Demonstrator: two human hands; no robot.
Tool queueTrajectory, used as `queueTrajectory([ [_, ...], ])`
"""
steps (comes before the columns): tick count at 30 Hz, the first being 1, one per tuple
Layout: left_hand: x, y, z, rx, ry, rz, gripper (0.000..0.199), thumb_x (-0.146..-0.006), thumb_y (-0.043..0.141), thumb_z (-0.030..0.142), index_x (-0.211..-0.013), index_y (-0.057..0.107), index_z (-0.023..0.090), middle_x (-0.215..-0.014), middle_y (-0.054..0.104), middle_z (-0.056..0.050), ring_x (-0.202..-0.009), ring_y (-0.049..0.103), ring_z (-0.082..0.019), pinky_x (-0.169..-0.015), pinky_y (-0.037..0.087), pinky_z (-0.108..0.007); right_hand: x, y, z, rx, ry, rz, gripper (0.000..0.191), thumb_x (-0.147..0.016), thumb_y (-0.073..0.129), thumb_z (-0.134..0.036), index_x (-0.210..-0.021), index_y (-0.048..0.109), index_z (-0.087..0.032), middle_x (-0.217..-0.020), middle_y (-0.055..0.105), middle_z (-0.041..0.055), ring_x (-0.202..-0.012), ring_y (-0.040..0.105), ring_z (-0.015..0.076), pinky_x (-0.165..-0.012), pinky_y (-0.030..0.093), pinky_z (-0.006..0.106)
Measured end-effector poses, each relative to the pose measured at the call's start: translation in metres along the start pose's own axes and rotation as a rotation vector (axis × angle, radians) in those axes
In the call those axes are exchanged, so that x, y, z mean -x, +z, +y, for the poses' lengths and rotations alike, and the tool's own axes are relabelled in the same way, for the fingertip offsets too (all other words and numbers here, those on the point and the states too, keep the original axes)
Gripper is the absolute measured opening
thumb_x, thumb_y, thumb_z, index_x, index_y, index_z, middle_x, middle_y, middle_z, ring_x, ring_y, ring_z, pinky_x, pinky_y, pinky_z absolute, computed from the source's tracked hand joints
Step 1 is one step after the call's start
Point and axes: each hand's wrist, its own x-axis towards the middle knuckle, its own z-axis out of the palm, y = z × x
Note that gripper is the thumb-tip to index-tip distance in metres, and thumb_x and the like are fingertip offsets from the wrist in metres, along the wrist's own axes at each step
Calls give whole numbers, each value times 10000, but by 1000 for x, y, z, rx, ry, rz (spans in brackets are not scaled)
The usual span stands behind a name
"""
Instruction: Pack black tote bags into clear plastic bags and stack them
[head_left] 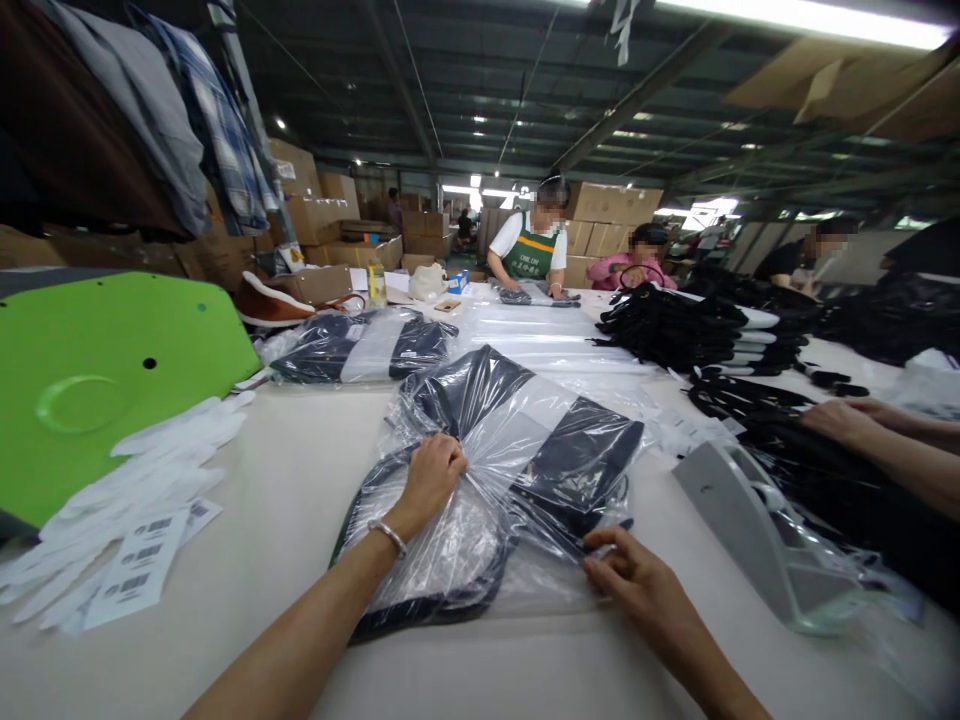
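Bag (551,395) of clear plastic, with a dark folded item and a pale band showing through, lies at the centre of the frame on the white table (281,600). I observe the left hand (433,480) closed on gathered film near the bag's middle, creases radiating from the fingers; a bangle (388,538) circles that wrist. I record the right hand (630,572) at the bag's lower right edge, thumb and fingers bent; I cannot tell whether they pinch the film.

Above left of centre lies a second wrapped bundle (371,345). I note barcode labels (139,570) at lower left, below a green panel (112,365). A grey stand (750,530) occupies the lower right. Beyond it, a co-worker's hands (844,422) touch black goods (795,430). At upper centre, a person in a green apron (531,250) handles another wrapped item (534,293).
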Motion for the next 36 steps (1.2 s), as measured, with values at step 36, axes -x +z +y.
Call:
queueTrajectory([
  [36,-5,12,-19,36,34,-23,326,-847,468,502,-795,633,226,-998,695,-57,-974,615,-254,-921,421,-370,23,-213,57,-320,253,630,339,-504,797,-443,-591,671,-140,-598,642,27,-572,515,125,-603,411,278],
])
